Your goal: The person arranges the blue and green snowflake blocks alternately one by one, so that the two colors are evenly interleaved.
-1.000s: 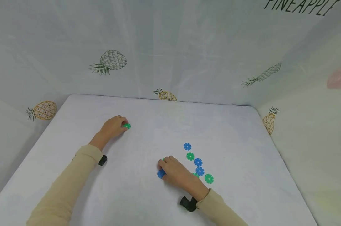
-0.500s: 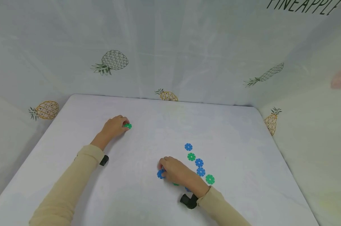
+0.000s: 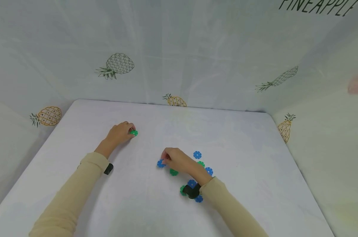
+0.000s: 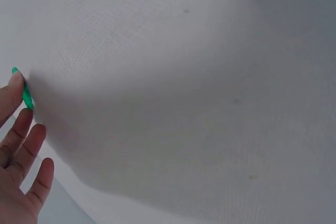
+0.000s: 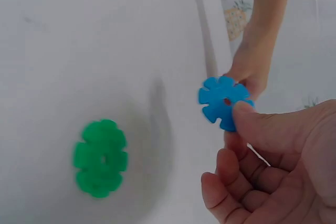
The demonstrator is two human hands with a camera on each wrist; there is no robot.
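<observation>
Two hands, both busy: the left hand [image 3: 118, 133] pinches one green disc [image 3: 134, 133], the right hand [image 3: 179, 160] pinches one blue disc [image 3: 160, 164]. Lying around the right arm [image 3: 229, 204] on the bench [image 3: 131, 197], I count four loose blue discs [image 3: 197, 153] and at least three loose green discs [image 3: 174, 172].

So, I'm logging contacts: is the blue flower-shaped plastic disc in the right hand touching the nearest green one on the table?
Apart. The right-wrist view shows bare white tabletop between the blue disc and the green disc.

Green disc [image 3: 135, 133] partly behind left hand [image 3: 120, 132]
</observation>
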